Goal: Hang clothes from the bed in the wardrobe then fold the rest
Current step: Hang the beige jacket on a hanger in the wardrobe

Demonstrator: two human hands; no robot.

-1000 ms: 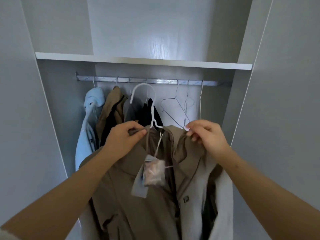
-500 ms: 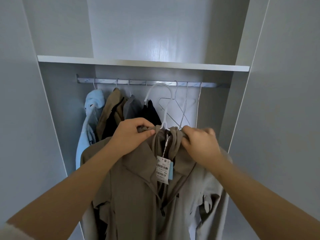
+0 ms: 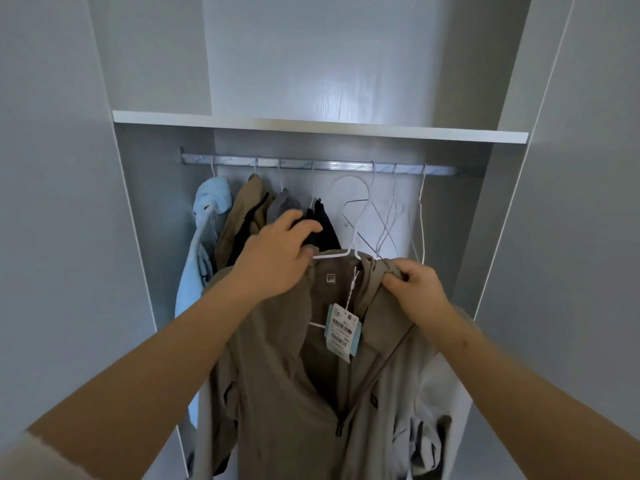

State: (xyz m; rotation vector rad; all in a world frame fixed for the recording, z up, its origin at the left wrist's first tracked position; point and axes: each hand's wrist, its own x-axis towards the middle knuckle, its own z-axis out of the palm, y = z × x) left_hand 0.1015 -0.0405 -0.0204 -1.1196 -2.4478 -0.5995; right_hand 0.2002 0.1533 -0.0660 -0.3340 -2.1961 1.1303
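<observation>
We stand at the wardrobe and hold a brown jacket up in front of it. The jacket is on a white hanger. Our left hand grips the jacket's collar on the left, with its fingers curled over it. Our right hand pinches a bunch of the jacket's cloth on the right. The hanger's hook is just under the rail and is not on it. A paper tag hangs on a string in the jacket's open neck. On the left half of the rail hang a blue top, a tan coat, a grey top and a black top. Near the right end hang bare hangers. A white shelf sits above the rail. Something white hangs below our right arm; we cannot tell what it is.
</observation>
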